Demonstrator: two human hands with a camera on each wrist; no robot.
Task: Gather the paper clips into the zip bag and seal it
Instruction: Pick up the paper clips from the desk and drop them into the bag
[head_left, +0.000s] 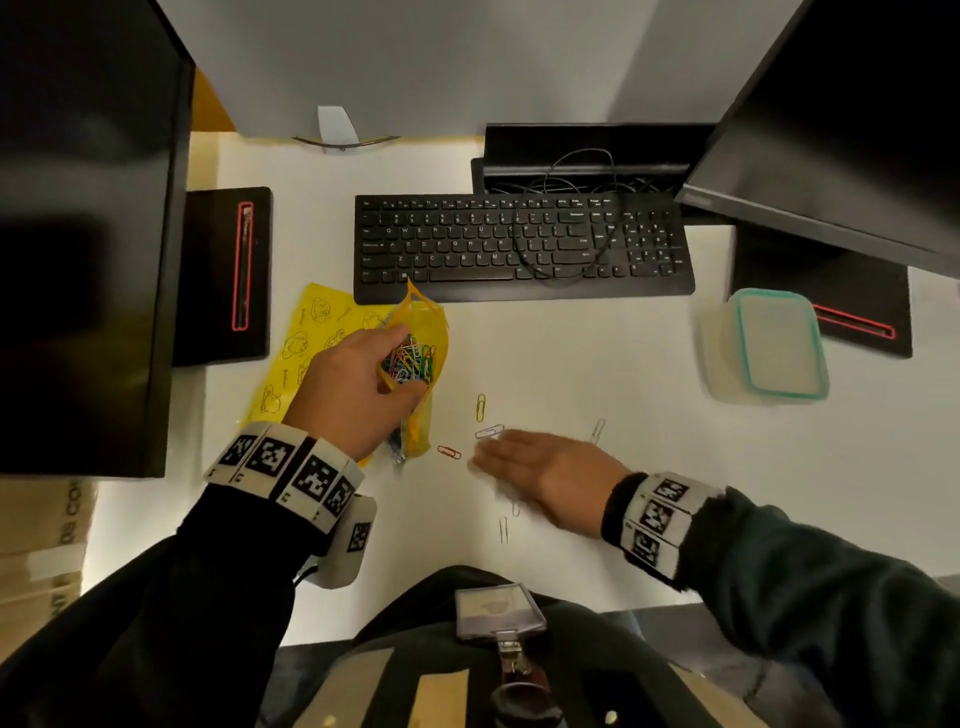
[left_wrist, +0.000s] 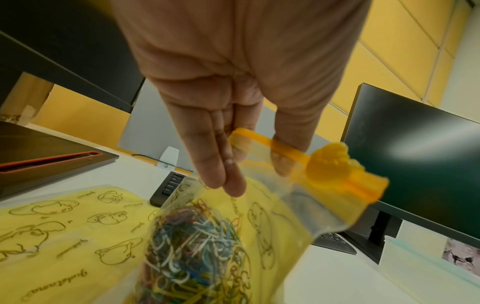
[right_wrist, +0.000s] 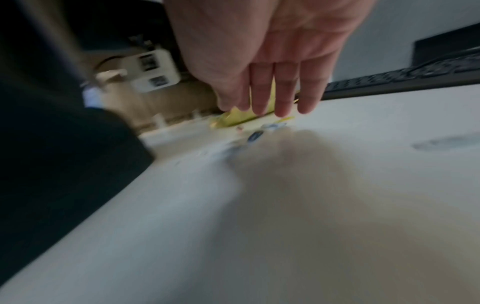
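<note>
My left hand (head_left: 389, 364) grips a yellow zip bag (head_left: 428, 325) by its open mouth and holds it up off the white desk (head_left: 597, 364). In the left wrist view the left hand (left_wrist: 257, 170) pinches the bag's rim (left_wrist: 259, 142) beside the yellow slider (left_wrist: 332, 164), and a heap of coloured paper clips (left_wrist: 197, 246) lies inside. My right hand (head_left: 488, 452) lies flat with straight fingers on the desk. Loose clips lie around it: a yellow one (head_left: 481, 407), a pale one (head_left: 489, 431), a red one (head_left: 449, 452), and a white one (head_left: 598, 430). The right wrist view is blurred, with the straight fingers (right_wrist: 283, 102) over smeared clips (right_wrist: 257, 135).
A flat yellow printed bag (head_left: 306, 343) lies under my left hand. A black keyboard (head_left: 519, 244) with a cable sits behind, and monitors stand left and right. A plastic box with a teal-rimmed lid (head_left: 774, 343) is at the right. The desk's front edge runs by my body.
</note>
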